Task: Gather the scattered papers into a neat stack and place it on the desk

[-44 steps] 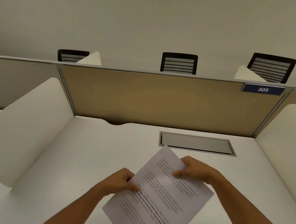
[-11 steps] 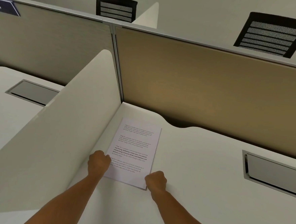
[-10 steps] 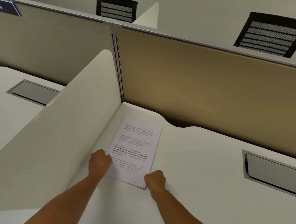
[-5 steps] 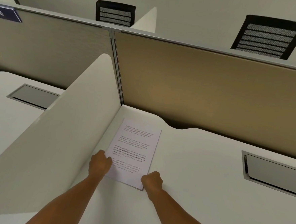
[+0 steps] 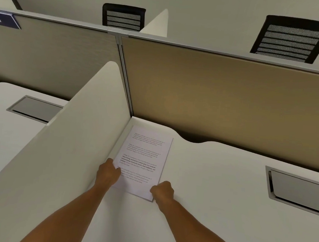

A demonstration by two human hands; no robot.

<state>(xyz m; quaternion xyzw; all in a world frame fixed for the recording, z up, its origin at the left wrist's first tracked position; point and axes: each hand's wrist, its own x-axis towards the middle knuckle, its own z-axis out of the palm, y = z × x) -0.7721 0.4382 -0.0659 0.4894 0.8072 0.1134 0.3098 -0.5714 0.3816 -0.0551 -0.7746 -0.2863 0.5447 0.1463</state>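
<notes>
A stack of white printed papers (image 5: 145, 157) lies flat on the white desk (image 5: 216, 191), tucked into the back left corner against the white side divider (image 5: 74, 133). My left hand (image 5: 108, 175) is curled at the stack's near left corner, fingers on the paper's edge. At the near right corner sits my right hand (image 5: 162, 192), closed in a fist and touching the stack's edge. Whether either hand pinches the sheets is hard to make out.
A tan partition panel (image 5: 222, 106) closes the desk's back. A grey cable hatch (image 5: 297, 189) is set into the desk at the right. Another hatch (image 5: 35, 108) lies on the neighbouring desk at the left. Two black chairs (image 5: 291, 38) stand beyond the partition.
Earlier I held the papers up in both hands above the desk's middle; now they lie flat in the left corner. In the last second the hands barely moved.
</notes>
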